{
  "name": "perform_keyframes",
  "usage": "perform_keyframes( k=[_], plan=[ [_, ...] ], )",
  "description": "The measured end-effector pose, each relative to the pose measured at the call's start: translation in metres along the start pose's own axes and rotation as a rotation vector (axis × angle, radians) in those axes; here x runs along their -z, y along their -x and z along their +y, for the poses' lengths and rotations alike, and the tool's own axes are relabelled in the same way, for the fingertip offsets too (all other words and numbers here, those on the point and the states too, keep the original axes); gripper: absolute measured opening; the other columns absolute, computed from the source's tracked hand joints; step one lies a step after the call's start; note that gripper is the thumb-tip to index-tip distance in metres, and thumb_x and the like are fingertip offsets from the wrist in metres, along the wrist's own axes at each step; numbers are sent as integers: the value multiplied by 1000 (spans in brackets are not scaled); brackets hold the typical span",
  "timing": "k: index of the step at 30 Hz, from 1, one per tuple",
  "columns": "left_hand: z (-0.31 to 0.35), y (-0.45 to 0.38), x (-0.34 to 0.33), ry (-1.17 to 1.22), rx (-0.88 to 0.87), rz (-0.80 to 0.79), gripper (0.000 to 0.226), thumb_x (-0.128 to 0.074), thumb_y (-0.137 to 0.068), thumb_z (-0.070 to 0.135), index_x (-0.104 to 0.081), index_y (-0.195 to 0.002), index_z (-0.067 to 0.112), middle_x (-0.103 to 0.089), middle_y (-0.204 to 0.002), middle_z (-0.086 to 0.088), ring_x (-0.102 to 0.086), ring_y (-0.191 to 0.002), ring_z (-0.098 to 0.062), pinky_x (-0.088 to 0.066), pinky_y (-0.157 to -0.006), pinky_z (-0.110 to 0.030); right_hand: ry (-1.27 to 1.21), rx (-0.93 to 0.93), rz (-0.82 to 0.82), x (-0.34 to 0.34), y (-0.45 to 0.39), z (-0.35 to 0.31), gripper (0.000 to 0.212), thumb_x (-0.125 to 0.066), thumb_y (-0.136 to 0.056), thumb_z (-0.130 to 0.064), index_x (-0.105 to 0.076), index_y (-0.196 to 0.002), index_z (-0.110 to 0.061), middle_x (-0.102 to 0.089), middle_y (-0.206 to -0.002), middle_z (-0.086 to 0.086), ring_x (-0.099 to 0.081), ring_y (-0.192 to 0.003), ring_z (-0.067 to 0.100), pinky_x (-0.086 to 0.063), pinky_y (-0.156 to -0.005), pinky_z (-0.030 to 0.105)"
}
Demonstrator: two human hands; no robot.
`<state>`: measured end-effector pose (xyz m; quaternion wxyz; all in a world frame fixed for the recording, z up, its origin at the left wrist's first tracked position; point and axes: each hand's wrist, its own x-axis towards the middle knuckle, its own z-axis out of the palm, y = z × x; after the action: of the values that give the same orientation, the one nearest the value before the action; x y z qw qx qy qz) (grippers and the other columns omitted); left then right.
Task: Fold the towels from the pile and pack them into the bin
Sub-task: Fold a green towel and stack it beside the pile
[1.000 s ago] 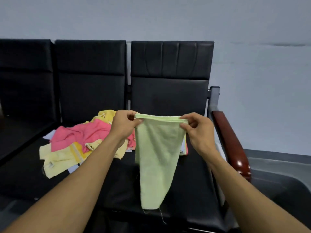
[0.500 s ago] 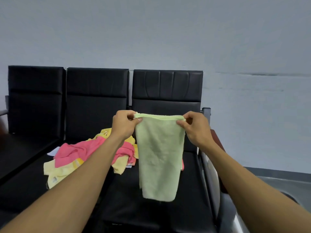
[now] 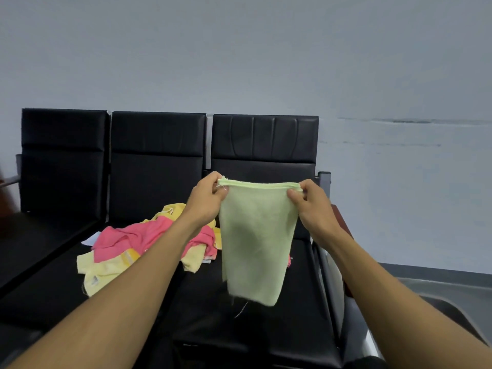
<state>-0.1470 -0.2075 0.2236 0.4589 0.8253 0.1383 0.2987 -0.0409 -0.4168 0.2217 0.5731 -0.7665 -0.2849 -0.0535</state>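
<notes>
The green towel (image 3: 255, 241) hides part of the pile (image 3: 149, 243) behind it. Left hand (image 3: 206, 201) and right hand (image 3: 314, 206) each pinch an upper corner; it hangs between both grips.

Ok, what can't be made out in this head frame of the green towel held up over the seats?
- Bin: none identifiable in the head view; a grey shape at lower right is cut off by the edge.
- Green towel: whether it is doubled cannot be told; only its front face shows.
- Towel pile: the left hand and its forearm cover the pile's right part; count unclear.
- Right hand: fingertips hidden behind the towel.
</notes>
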Motion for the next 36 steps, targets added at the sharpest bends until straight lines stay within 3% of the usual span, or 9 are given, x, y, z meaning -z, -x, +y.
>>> perform_keyframes(
  k=[3,5,14,18,22,25,28,32,36],
  plan=[
    [-1,15,1,-4,-1,-74,15,-45,-105,20,-53,-93,20,-65,-93,-17,-60,-82,-38,-54,-76,-54,-31,-21,-1,3,15,-3,13,-53,-103,-22,-53,-94,-12,-53,-84,-3,-48,-72,7,-39,-60,18],
    [0,24,-1,-6,-22,-93,17,-44,-105,19,-52,-90,21,-60,-83,-11,-52,-73,-25,-45,-66,-42,-42,-28,6,5,23,-2,13,-53,-102,-21,-53,-92,-13,-53,-83,-4,-48,-72,7,-40,-57,14],
    [-16,32,-20,59,44,-59,16,-48,-102,15,-56,-88,17,-54,-74,-3,-48,-67,-15,-37,-62,-31,-17,-63,52,-5,29,20,13,-55,-102,-26,-56,-99,-13,-59,-89,-3,-55,-78,8,-45,-65,21],
    [-52,30,-37,43,111,-99,11,-51,-101,20,-60,-94,18,-68,-87,-13,-59,-75,-21,-44,-68,-36,-23,-137,28,-21,28,59,14,-56,-101,-25,-58,-101,-11,-63,-90,-1,-59,-79,12,-45,-65,23],
    [-107,32,-66,-34,172,-149,16,-51,-103,18,-56,-88,22,-61,-84,4,-55,-76,-12,-41,-65,-29,39,-225,11,-45,34,121,13,-57,-99,-23,-55,-91,-13,-62,-81,0,-55,-71,13,-44,-64,31],
    [-152,33,-90,-83,249,-175,12,-54,-101,15,-57,-97,4,-65,-94,-12,-56,-83,-19,-42,-74,-35,84,-274,-4,-65,40,167,17,-57,-98,-23,-51,-85,-14,-58,-72,-1,-50,-65,13,-41,-62,34],
    [-195,27,-115,-97,327,-180,8,-57,-99,13,-60,-97,5,-67,-95,-15,-62,-84,-24,-43,-74,-35,67,-313,14,-87,35,210,18,-58,-98,-22,-51,-83,-15,-58,-70,-1,-49,-63,13,-40,-58,32],
    [-220,22,-128,-136,317,-86,4,-67,-94,13,-65,-98,12,-65,-91,-4,-58,-81,-17,-43,-76,-31,82,-321,16,-98,27,231,16,-62,-96,-21,-54,-83,-15,-60,-70,-3,-51,-62,8,-37,-55,21],
    [-248,14,-141,-184,361,-58,15,-70,-92,17,-68,-107,12,-62,-95,-8,-55,-79,-14,-46,-78,-32,161,-374,-19,-107,15,261,15,-71,-90,-25,-64,-78,-18,-67,-72,-6,-61,-69,13,-48,-66,30]
  ],
)
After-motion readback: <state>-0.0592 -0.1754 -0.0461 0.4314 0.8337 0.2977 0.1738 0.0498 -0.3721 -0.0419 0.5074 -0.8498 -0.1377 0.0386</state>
